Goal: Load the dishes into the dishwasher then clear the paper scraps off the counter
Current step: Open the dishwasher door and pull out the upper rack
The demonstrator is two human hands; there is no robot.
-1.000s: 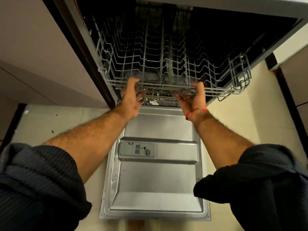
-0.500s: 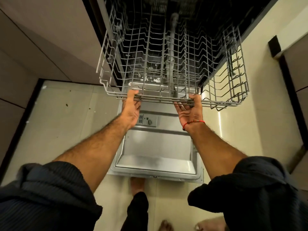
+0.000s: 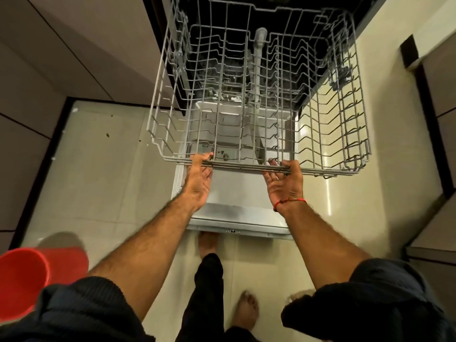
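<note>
An empty grey wire dish rack (image 3: 355,124) stands pulled far out of the open dishwasher, above its lowered steel door (image 3: 237,213). My left hand (image 3: 198,178) grips the rack's front rail from below at its left part, fingers curled over the wire. My right hand (image 3: 283,180), with a red thread at the wrist, grips the same rail further right. No dishes or paper scraps are in view.
A red bucket (image 3: 22,280) stands on the pale tiled floor at the lower left. Brown cabinet fronts (image 3: 61,53) flank the dishwasher on the left and dark-edged cabinets (image 3: 439,114) on the right. My bare feet (image 3: 248,309) stand just before the door's edge.
Both hands have pulled the rack out toward me over the open door. The view has tilted down, bringing the red bucket and my feet into sight.
</note>
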